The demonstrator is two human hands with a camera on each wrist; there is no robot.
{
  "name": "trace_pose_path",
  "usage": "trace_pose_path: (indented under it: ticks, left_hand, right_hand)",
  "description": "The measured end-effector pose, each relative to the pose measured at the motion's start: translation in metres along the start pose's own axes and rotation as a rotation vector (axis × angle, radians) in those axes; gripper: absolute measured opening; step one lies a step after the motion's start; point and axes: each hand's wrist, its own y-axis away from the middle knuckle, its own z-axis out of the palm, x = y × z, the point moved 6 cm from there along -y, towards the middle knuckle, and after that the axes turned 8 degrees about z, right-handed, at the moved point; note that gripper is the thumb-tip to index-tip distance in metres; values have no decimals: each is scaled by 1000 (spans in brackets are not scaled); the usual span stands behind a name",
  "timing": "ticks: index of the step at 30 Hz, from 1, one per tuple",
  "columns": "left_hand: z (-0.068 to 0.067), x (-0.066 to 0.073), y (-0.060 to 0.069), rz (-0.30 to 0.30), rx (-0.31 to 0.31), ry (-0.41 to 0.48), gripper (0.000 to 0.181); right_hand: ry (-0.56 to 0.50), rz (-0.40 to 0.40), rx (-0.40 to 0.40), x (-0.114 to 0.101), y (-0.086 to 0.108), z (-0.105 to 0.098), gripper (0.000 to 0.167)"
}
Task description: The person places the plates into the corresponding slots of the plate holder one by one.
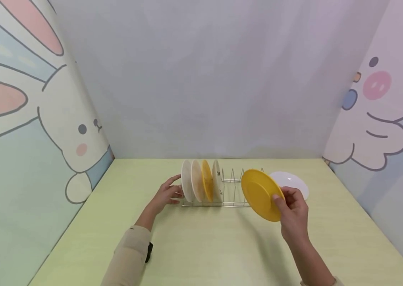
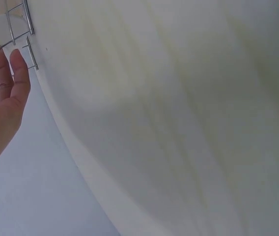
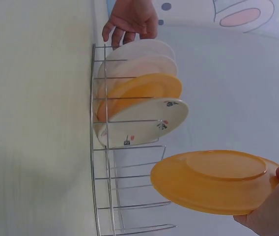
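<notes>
My right hand [image 1: 295,210] pinches a yellow plate [image 1: 260,194] by its rim, thumb on the near face, in front of the right part of a wire dish rack [image 1: 234,205]. In the right wrist view that yellow plate [image 3: 213,181] hangs beside the rack's bare slots. Several plates stand upright in the rack's left part: a white plate [image 1: 186,180], a pale pinkish plate [image 1: 196,180], another yellow plate [image 1: 206,180] and a patterned white plate [image 1: 217,182]. At the rack's left end my left hand [image 1: 165,196] touches the wire, fingers loosely bent; in the left wrist view its fingertips [image 2: 17,56] meet the wire.
A white plate [image 1: 290,182] lies on the pale table [image 1: 201,246] right of the rack, partly hidden by my right hand and the yellow plate. A grey wall [image 1: 201,87] stands behind the table, with cartoon panels at both sides.
</notes>
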Motion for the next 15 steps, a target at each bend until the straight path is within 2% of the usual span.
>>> trace_pose_path:
  ticks: [4, 6, 9, 13, 15]
  left_hand:
    - [0, 1, -1, -1, -7, 0, 52]
    - [1, 8, 2, -4, -21, 0, 53]
    - [0, 10, 1, 10, -21, -22, 53]
    - [1, 9, 1, 21, -19, -22, 52]
    - [4, 15, 5, 15, -31, -3, 52]
  right_hand:
    - [-65, -24, 1, -1, -5, 12, 19]
    - [-101, -47, -4, -1, -7, 18, 20]
    - [-147, -77, -12, -1, -10, 28, 19]
    - [-175, -106, -20, 0, -13, 40, 19]
    - [-175, -117, -25, 0, -14, 47, 19]
